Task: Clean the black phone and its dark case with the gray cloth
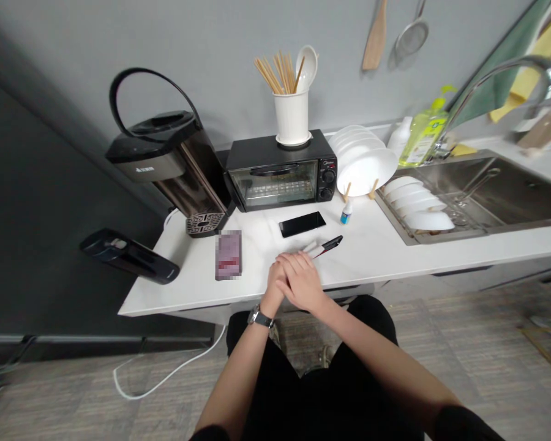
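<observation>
My hands lie one over the other at the counter's front edge. My right hand [303, 282] is on top, its fingers stretched flat across my left hand [275, 285], and no object shows in it. The left hand's fingers are mostly hidden below it; a watch [261, 316] is on that wrist. Just beyond the fingertips lies a knife-like thing with a black handle [332, 242] and a pale part partly covered by the hands. A black phone [302, 224] lies farther back, and a small white-and-blue bottle [346, 213] stands to its right.
A toaster oven [280, 180] bears a white chopstick holder [292, 116]. To the left are a drinks dispenser [179, 165], a dark flask [131, 257] and a blurred-out purple item [228, 254]. Plates [367, 171] and a sink [509, 223] with bowls [429, 217] are on the right.
</observation>
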Demonstrator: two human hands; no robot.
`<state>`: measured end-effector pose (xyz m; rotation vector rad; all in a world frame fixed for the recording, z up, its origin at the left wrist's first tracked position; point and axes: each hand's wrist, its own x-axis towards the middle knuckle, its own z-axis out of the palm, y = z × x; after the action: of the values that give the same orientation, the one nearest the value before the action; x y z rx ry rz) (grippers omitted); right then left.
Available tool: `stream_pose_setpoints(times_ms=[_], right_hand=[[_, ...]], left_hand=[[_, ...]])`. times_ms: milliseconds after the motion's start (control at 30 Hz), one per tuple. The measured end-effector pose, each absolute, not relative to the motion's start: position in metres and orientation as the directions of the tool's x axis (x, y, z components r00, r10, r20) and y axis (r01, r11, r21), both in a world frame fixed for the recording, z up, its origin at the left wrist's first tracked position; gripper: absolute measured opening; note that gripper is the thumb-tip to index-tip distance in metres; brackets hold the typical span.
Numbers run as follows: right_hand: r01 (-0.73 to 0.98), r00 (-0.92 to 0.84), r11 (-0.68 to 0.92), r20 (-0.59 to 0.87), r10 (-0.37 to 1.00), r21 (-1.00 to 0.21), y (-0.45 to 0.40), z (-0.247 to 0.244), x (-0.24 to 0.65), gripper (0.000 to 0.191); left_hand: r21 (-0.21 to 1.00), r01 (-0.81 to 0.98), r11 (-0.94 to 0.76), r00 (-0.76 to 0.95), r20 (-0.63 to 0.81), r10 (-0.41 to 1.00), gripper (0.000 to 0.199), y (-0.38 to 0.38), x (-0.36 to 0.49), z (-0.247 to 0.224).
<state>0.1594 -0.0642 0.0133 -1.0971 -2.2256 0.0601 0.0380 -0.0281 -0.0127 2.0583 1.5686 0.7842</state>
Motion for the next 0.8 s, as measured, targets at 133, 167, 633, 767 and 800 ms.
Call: stream_pose_setpoints(times_ms=[133,167,633,767,800], right_hand=[[0.722,-0.473,0.653,0.527,0.706,-0.228,-0.051,0.011,0.196,0.052],[0.752,-0.422,0.613,0.537,0.731,-0.244,-0.043,0.011,0.214,0.051],[-0.201,0.420,0.093,0.000,0.908,-0.975,-0.009,-0.005,0.308,0.047],[-0.596,0.221,-0.043,-0.215,0.951,-0.802,-0.016,0.005,0.298,0.024],[-0.673,0.191,-0.063,-0.255,0.948,-0.737,-0.018,0.008,0.295,0.014]], left_hand=[[0.603,0.734,-0.311,0.261,0.172,0.950,0.024,-0.033,0.037,-0.006],[0.611,0.722,-0.324,0.270,0.183,0.945,0.025,-0.034,0.037,-0.004],[0.910,0.264,-0.319,-0.127,0.361,0.924,0.023,-0.025,0.046,0.063],[0.899,0.156,-0.408,-0.061,0.421,0.905,0.020,-0.019,0.061,0.068],[0.904,0.119,-0.412,-0.016,0.416,0.909,0.019,-0.019,0.064,0.064]])
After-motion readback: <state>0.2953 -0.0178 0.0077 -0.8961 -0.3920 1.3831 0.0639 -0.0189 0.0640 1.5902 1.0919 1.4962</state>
